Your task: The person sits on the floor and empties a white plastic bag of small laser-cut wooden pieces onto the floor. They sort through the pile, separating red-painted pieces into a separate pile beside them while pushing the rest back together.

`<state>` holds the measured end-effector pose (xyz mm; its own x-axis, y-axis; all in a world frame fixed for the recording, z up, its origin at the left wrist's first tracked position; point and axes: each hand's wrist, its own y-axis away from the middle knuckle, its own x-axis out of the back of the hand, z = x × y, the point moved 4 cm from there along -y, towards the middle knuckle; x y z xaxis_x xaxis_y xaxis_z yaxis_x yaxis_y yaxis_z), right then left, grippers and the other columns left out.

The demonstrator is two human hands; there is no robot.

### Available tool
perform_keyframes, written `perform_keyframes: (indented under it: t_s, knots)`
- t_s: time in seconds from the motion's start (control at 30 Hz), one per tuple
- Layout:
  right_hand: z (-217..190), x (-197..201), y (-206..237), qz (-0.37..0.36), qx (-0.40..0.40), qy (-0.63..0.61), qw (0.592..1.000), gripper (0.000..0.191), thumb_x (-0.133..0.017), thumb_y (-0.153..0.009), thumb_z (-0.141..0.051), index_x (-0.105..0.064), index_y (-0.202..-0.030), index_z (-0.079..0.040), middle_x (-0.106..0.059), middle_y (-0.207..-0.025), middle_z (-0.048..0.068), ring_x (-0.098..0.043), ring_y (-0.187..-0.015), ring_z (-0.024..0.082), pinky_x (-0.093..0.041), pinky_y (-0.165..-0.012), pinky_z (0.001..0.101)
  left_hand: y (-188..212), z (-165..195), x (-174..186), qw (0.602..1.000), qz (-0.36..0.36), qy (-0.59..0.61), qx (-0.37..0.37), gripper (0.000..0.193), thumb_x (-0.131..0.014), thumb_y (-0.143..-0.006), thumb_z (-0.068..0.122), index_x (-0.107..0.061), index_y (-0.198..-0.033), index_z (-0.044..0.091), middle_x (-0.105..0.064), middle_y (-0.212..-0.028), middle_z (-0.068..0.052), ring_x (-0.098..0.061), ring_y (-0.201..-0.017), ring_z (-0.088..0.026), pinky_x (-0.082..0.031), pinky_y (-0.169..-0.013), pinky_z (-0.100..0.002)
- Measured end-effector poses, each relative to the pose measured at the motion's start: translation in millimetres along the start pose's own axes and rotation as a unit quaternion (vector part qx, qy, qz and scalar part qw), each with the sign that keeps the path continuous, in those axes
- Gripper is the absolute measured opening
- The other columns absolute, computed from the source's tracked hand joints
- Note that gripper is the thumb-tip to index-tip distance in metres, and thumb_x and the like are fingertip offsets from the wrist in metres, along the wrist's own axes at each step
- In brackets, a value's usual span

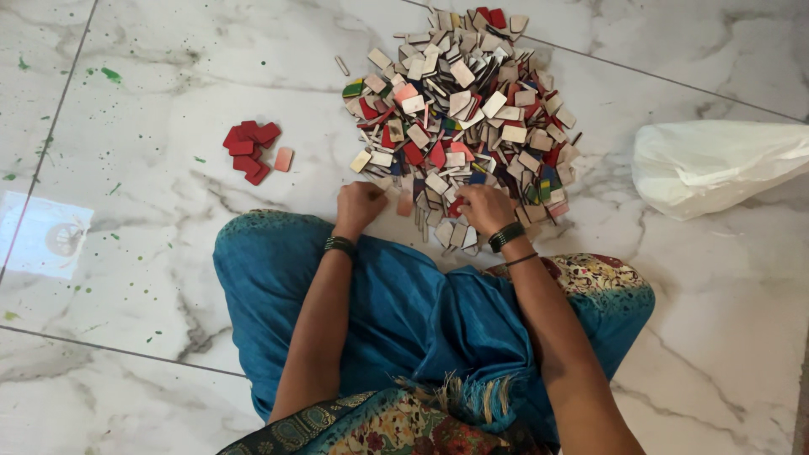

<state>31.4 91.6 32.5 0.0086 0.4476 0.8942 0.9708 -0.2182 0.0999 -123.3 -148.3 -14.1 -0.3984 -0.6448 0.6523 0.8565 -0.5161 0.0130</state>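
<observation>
I judge I'm mid-sort: both hands, left hand (358, 206) and right hand (484, 208), curl into the near edge of the tile pile (463, 109) on the floor (152, 211) (fingers hidden, grip unclear), next picking reds for the red stack (250, 150).

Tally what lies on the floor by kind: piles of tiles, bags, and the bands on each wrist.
Big mixed pile of tiles: 1
Small red pile of tiles: 1
White plastic bag: 1
Bands on the left hand wrist: 1
Bands on the right hand wrist: 2, one wide and dark, one thin
Total: 6
The loose tiles in the big pile are too many to count.
</observation>
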Motion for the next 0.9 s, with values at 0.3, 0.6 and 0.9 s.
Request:
perform_keyframes:
  t_s: [0.3, 0.6, 0.9]
  knots:
    - [0.9, -0.8, -0.5, 0.004, 0.014, 0.012, 1.000, 0.026, -0.075, -0.080, -0.012, -0.076, -0.107, -0.012, -0.075, -0.097, 0.012, -0.071, -0.088, 0.034, -0.057, -0.075, 0.0477, -3.9, -18.2, -7.7, 0.966, -0.071, 0.216, 0.125, 0.020, -0.073, -0.082, 0.008, -0.079, -0.101, 0.002, -0.078, -0.076, -0.011, -0.075, -0.064, -0.015, -0.061, -0.063, -0.029]
    - [1.3, -1.5, -0.4, 0.002, 0.011, 0.000, 1.000, 0.026, -0.078, -0.080, -0.012, -0.076, -0.106, -0.011, -0.075, -0.098, 0.012, -0.072, -0.088, 0.033, -0.057, -0.074, 0.0468, -1.7, -2.1, 15.5, 0.997, 0.077, 0.011, 0.025, 0.025, -0.086, -0.074, 0.012, -0.079, -0.097, 0.015, -0.073, -0.087, -0.008, -0.073, -0.079, -0.031, -0.058, -0.072, -0.041]
    - [2.5, -0.1, 0.4, 0.000, 0.009, -0.001, 1.000, 0.026, -0.078, -0.079, -0.012, -0.076, -0.105, -0.011, -0.075, -0.095, 0.011, -0.071, -0.088, 0.033, -0.056, -0.075, 0.0471, 0.3, 6.4, 7.6, 0.998, 0.055, -0.039, 0.013, 0.024, -0.087, -0.074, 0.012, -0.070, -0.090, 0.015, -0.063, -0.110, -0.009, -0.068, -0.092, -0.037, -0.055, -0.078, -0.049]
